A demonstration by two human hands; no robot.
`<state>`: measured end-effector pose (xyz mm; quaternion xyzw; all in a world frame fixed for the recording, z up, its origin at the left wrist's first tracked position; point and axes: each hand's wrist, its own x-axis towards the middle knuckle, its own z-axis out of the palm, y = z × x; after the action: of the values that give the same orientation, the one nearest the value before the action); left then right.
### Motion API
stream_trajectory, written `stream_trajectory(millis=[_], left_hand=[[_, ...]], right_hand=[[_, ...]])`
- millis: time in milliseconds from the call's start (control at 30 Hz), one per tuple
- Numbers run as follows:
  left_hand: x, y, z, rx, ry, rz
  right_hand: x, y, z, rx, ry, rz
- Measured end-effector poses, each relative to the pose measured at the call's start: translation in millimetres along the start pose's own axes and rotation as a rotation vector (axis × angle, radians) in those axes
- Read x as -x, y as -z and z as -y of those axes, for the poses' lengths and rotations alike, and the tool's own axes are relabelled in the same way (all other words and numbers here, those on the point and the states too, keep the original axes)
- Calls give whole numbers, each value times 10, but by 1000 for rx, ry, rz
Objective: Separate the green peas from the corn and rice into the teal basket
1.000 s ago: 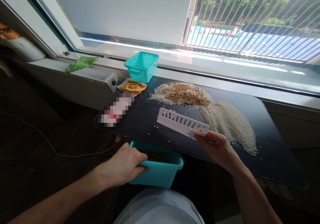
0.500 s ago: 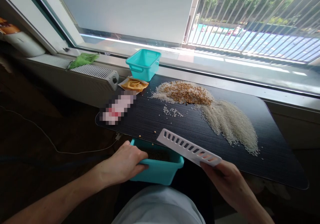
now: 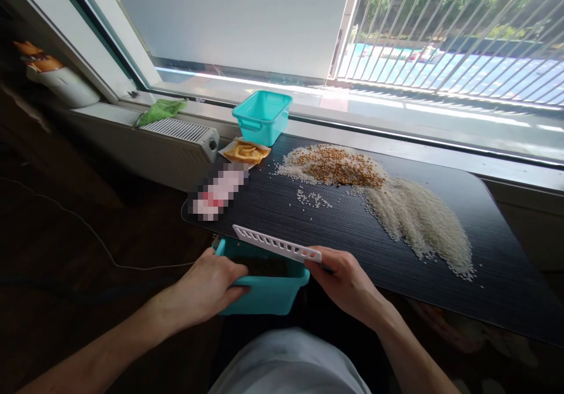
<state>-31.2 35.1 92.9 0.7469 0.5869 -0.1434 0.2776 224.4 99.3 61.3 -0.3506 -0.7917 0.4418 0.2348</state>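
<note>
My left hand [image 3: 214, 285] grips the near left rim of a teal plastic bin [image 3: 268, 297], held below the front edge of the black table [image 3: 264, 203]. Brownish contents lie in its shadowed bottom, too dark to make out. In my right hand [image 3: 346, 276] is one end of a white slotted plastic strip [image 3: 275, 245], fingers closed around it. The strip slants over the bin's far side, along the table edge. On the table, a pile of white rice-like grains [image 3: 423, 224] spreads to the right, with round golden beans [image 3: 343, 168] over its left part.
A second teal bin [image 3: 264, 121] stands at the back by the window. Near it are a yellow-brown folded item on white [image 3: 247, 150] and a blurred-out pink-white item [image 3: 220, 191]. A radiator [image 3: 176, 147] with a green cloth [image 3: 163, 112] is at the left.
My right hand has swept the strip left, from the table's front edge to over the bin. Beans lying by that edge no longer show there. My left hand keeps its grip.
</note>
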Motion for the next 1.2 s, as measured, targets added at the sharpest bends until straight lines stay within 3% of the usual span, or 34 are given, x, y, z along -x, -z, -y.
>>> stream_trajectory(millis=[100, 233, 367, 500, 767, 1000, 1200], left_hand=[[10, 12, -2, -17, 29, 8], [-20, 12, -57, -28, 17, 20], [-71, -7, -143, -20, 5, 9], [-109, -24, -208, -6, -16, 4], [-170, -59, -324, -39, -54, -29], [-211, -97, -416, 22, -128, -71], [-273, -63, -534, 43, -131, -15]], right_hand=[[125, 76, 22, 13, 17, -47], [172, -17, -70, 121, 62, -244], [-26, -249, -180, 352, 166, -406], [-217, -312, -260, 622, 111, -504], [124, -46, -445, 817, -111, -697], [429, 220, -581, 850, -240, -799], [558, 588, -705, 745, -371, -858]])
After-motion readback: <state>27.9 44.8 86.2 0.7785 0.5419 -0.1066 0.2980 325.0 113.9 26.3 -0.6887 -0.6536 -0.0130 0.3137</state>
